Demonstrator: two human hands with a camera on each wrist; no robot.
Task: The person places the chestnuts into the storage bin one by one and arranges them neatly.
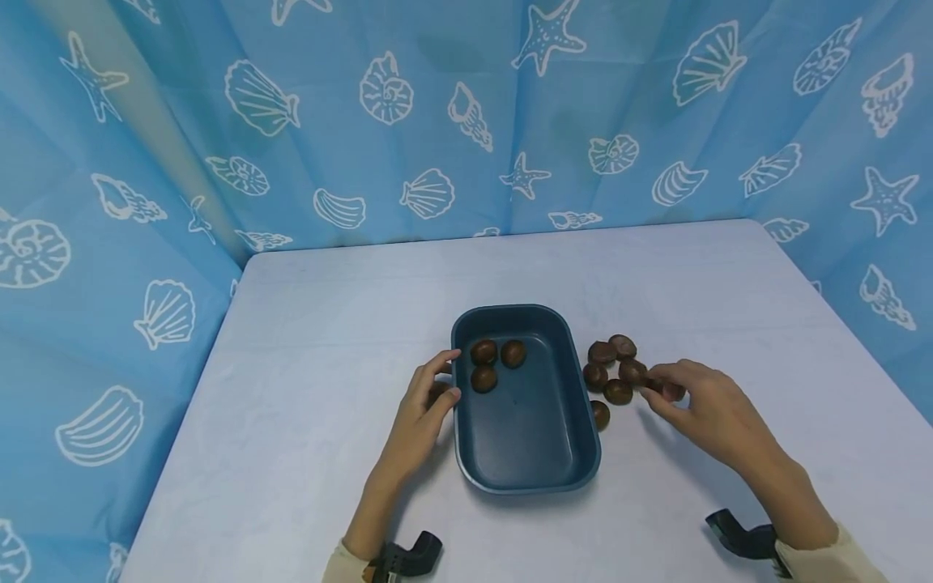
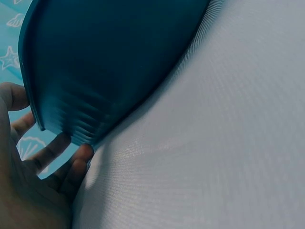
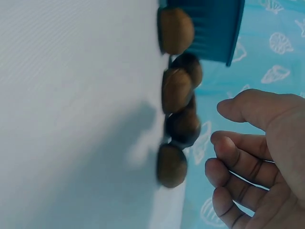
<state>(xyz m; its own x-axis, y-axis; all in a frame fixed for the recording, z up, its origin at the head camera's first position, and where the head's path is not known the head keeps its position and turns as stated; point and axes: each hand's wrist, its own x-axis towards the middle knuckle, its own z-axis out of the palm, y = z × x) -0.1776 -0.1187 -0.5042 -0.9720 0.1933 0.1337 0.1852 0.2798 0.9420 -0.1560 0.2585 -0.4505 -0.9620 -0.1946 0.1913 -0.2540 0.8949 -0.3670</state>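
Note:
A dark blue rectangular tray (image 1: 528,478) lies on the table in the head view, with three brown chestnuts (image 1: 513,354) inside near its far left corner. My left hand (image 1: 423,405) touches the tray's left side, its fingertips against the rim and outer wall; the left wrist view shows fingertips (image 2: 85,152) low on that wall. Several more chestnuts (image 1: 619,393) cluster just right of the tray. Over the rightmost of them is my right hand (image 1: 707,405). In the right wrist view its thumb and fingers stand apart beside the row of chestnuts (image 3: 172,165), with nothing between them.
A white cloth (image 1: 328,340) covers the table. Behind and beside it hangs a blue curtain (image 1: 437,138) with white shell prints. Each wrist wears a black camera mount (image 1: 413,556). One chestnut (image 1: 600,414) sits right against the tray's right wall.

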